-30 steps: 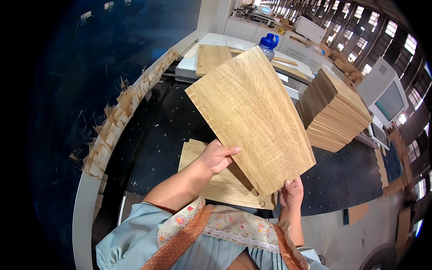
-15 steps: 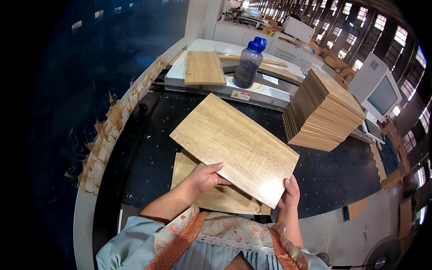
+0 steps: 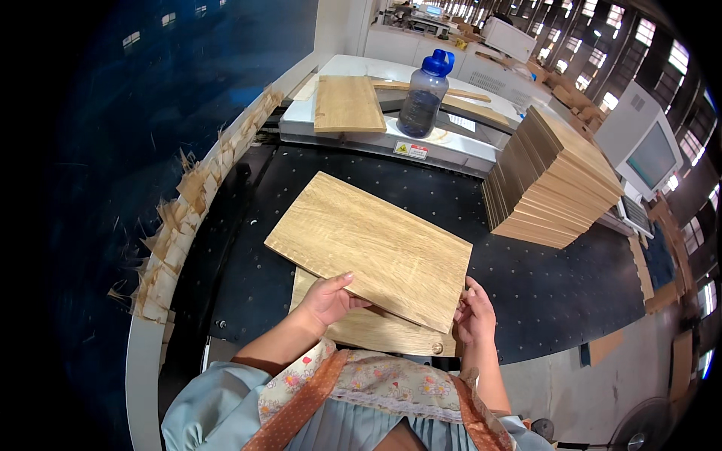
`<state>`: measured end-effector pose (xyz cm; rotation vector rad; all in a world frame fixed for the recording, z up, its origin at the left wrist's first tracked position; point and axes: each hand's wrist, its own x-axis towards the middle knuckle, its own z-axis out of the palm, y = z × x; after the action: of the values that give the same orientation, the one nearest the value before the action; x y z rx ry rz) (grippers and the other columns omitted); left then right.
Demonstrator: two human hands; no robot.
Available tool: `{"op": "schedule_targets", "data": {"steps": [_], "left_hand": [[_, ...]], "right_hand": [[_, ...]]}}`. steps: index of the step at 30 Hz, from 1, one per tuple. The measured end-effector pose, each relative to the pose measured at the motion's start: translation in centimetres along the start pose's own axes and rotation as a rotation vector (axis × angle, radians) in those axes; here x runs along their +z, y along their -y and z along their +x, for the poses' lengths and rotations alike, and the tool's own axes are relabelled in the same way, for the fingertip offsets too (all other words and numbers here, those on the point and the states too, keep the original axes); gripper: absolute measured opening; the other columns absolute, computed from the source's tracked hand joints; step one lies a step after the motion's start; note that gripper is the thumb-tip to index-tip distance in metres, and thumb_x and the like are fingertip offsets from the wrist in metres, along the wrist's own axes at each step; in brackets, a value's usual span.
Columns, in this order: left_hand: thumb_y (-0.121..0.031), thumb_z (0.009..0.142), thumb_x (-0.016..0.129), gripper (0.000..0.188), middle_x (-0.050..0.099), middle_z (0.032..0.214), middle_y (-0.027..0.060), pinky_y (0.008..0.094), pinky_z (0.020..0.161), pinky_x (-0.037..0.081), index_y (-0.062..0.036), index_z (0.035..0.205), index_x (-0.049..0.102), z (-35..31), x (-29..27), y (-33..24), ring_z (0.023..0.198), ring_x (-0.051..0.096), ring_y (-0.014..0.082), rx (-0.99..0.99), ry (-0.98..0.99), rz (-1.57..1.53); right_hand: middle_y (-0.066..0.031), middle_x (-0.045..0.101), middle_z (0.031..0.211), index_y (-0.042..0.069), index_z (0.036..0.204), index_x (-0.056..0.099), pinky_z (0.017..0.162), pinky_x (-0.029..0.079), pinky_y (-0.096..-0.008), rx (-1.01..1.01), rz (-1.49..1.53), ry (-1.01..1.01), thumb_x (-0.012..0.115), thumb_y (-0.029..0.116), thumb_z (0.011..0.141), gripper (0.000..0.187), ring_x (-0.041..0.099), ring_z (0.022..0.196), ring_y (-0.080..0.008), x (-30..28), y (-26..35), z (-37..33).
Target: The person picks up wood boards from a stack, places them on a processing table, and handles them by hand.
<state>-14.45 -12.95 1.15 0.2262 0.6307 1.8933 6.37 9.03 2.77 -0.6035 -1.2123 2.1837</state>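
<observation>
A rectangular wood-grain board is held tilted above the black table, its long side slanting down to the right. My left hand grips its near edge, thumb on top and fingers underneath. At the right-hand end, my right hand has its fingers at the board's short edge, partly behind it. Below lies a second wood-grain board, mostly covered by the held one, with a small round mark near its right end.
A tall stack of boards stands at the right on the black studded table. Behind are a blue-capped water bottle and another board on a white machine bed. A monitor is far right; torn brown tape strips line the left frame.
The held board has moved left and turned slightly, its right end coming away from over the table's right side. My right hand has shifted a little left along with it.
</observation>
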Motion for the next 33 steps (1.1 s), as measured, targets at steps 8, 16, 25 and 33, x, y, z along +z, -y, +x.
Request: {"op": "schedule_targets", "data": {"steps": [8, 16, 25, 33], "left_hand": [[-0.013, 0.083, 0.056, 0.058, 0.046, 0.13, 0.0178, 0.0474, 0.099, 0.038, 0.001, 0.133, 0.03, -0.6, -2.7, 1.0, 0.119, 0.046, 0.0306, -0.017, -0.006, -0.129], [-0.006, 0.08, 0.055, 0.054, 0.049, 0.128, 0.0164, 0.0471, 0.1, 0.036, 0.0012, 0.13, 0.036, -0.3, -2.0, 0.9, 0.119, 0.046, 0.0302, 0.013, 0.03, -0.205], [-0.006, 0.08, 0.055, 0.054, 0.047, 0.129, 0.0167, 0.0471, 0.103, 0.034, 0.002, 0.13, 0.036, -0.2, -2.2, 0.9, 0.121, 0.044, 0.0306, 0.041, -0.015, -0.19], [-0.004, 0.082, 0.054, 0.058, 0.042, 0.135, 0.0182, 0.0496, 0.105, 0.031, 0.0007, 0.135, 0.029, 0.1, -2.5, 1.0, 0.126, 0.039, 0.0328, 0.012, -0.029, -0.205]], "right_hand": [[-0.0095, 0.06, 0.089, 0.0, 0.128, 0.039, 0.066, 0.051, -0.0277, -0.017, 0.029, -0.045, 0.047, 0.015, 0.091, 0.04, 0.058, 0.075, -0.0145, 0.9, 0.1, 1.3], [-0.0012, 0.058, 0.08, 0.0, 0.12, 0.049, 0.059, 0.04, -0.0201, -0.142, 0.107, 0.031, 0.055, 0.014, 0.089, 0.035, 0.05, 0.068, -0.0066, 2.5, 0.9, 2.6], [0.0054, 0.055, 0.079, 0.002, 0.123, 0.048, 0.06, 0.037, -0.0166, 0.005, 0.102, -0.052, 0.053, 0.016, 0.09, 0.036, 0.045, 0.065, -0.0026, 3.1, -0.4, 2.4], [-0.0101, 0.058, 0.109, 0.001, 0.11, 0.052, 0.091, 0.042, -0.0336, 0.003, -0.004, -0.028, 0.05, 0.025, 0.093, 0.03, 0.055, 0.102, -0.0193, -1.3, -5.1, 3.9]]}}
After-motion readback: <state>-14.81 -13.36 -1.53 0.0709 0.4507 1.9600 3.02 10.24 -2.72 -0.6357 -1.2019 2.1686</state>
